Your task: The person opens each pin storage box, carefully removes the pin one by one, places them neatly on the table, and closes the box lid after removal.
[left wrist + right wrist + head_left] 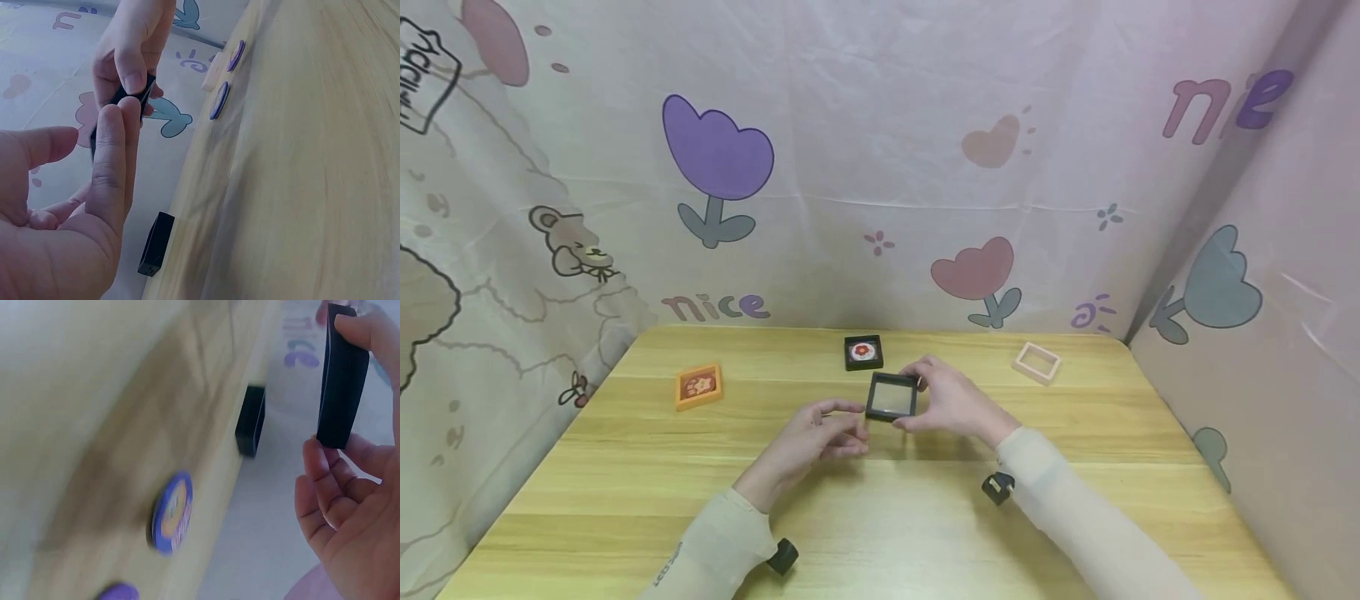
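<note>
R hand [951, 400] pinches sq. black plastic see-through frame [880, 377] over tbl [895, 517], twd back edge; L hand [816, 435] loose beside it. Prob. midway: sq. orange frame [699, 386] nr back-L corner, sq. black red-flower frame [863, 352] at back edge filled; held one, pale-pink sq. frame [1022, 363] nr back-R corner look bare.

Head view: bright, even, diffuse light; mostly sharp. Pale glare on yellow wood-grain tabletop [895, 517], near centre front. Soft shadows under bare left hand [812, 440] and bare right hand [951, 400], consistent with overhead light. Pale printed fabric backdrop [850, 167] darkens to grey at right rear corner. Left wrist view: dimmer, cooler cast; soft-edged shadows across tabletop. Right wrist view: dim, tabletop blurred; round blue-rimmed disc [173, 512] out of focus, lettering illegible; black square frame [342, 381] dark, little surface detail.
</note>
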A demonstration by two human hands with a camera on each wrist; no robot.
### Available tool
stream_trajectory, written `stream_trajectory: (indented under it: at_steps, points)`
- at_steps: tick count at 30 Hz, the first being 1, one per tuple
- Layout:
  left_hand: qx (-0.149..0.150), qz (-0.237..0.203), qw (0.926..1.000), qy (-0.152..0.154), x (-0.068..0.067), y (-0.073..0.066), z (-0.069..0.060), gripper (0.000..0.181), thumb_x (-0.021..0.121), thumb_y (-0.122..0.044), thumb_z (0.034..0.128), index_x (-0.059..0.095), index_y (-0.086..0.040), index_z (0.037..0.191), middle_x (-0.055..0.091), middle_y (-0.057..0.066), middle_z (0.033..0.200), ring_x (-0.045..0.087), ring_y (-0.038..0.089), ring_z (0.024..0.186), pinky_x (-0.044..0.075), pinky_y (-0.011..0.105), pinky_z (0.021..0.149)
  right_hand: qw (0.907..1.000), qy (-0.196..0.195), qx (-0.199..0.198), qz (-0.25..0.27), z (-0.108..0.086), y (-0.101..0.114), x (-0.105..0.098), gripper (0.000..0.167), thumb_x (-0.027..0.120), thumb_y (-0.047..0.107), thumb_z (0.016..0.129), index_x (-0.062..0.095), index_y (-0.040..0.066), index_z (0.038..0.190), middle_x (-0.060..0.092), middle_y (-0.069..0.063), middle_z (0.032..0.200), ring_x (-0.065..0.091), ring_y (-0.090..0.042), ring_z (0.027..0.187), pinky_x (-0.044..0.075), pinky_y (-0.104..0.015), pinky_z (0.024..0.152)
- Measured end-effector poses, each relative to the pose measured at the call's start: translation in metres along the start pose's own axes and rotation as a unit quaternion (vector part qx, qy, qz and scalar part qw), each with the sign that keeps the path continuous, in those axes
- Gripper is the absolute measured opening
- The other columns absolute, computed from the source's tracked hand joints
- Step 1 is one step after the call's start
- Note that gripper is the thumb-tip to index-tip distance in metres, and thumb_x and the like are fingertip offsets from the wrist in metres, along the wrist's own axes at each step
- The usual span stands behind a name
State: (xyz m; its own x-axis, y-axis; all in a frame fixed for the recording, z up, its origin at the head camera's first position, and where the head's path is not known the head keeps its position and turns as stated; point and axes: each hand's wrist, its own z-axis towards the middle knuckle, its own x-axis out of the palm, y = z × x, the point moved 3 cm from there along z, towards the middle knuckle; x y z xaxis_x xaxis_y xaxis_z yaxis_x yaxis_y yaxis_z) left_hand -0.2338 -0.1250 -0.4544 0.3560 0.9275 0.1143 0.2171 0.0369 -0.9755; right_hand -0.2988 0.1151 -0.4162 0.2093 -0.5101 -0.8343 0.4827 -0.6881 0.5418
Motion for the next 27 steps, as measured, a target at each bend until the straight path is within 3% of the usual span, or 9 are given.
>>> stream_trajectory:
  at_steps: [6,13,19,27]
  points:
    - [-0.004,0.013,0.9998,0.012,-0.005,0.003,-0.004,0.056,0.061,-0.017,0.1087,0.04,0.009,0.154,0.073,0.017,0.114,0.079,0.017,0.092,0.066,0.027,0.089,0.9969,-0.017,0.048,-0.059,0.017,-0.033,-0.024,0.086,0.089,0.054,0.08,0.062,0.009,0.148,0.071,-0.012,0.132,0.07,-0.025,0.106,0.063,-0.046,0.09]
    - [-0.005,0.048,0.9988,0.01,-0.008,0.002,-0.009,0.053,0.063,-0.02,0.108,0.045,0.007,0.151,0.073,0.013,0.104,0.077,0.019,0.088,0.066,0.026,0.086,0.992,-0.026,0.112,-0.052,0.028,-0.075,-0.046,0.077,0.085,0.052,0.087,0.057,0.012,0.146,0.073,-0.016,0.13,0.073,-0.03,0.105,0.061,-0.052,0.092]
    - [-0.008,0.058,0.9982,0.016,-0.009,0.001,-0.012,0.053,0.064,-0.021,0.1079,0.046,0.006,0.15,0.074,0.01,0.1,0.078,0.021,0.088,0.066,0.028,0.085,0.9858,-0.033,0.148,-0.072,0.031,-0.103,-0.053,0.073,0.084,0.049,0.089,0.056,0.006,0.142,0.071,-0.021,0.13,0.068,-0.042,0.119,0.057,-0.058,0.103]
    - [-0.007,0.063,0.9977,0.024,-0.013,0.002,-0.013,0.053,0.063,-0.02,0.108,0.046,0.007,0.15,0.075,0.011,0.097,0.079,0.02,0.086,0.067,0.03,0.084,0.9824,0.003,0.171,-0.076,0.032,-0.117,-0.052,0.067,0.087,0.041,0.088,0.06,0.0,0.134,0.07,-0.019,0.124,0.065,-0.035,0.113,0.057,-0.055,0.103]
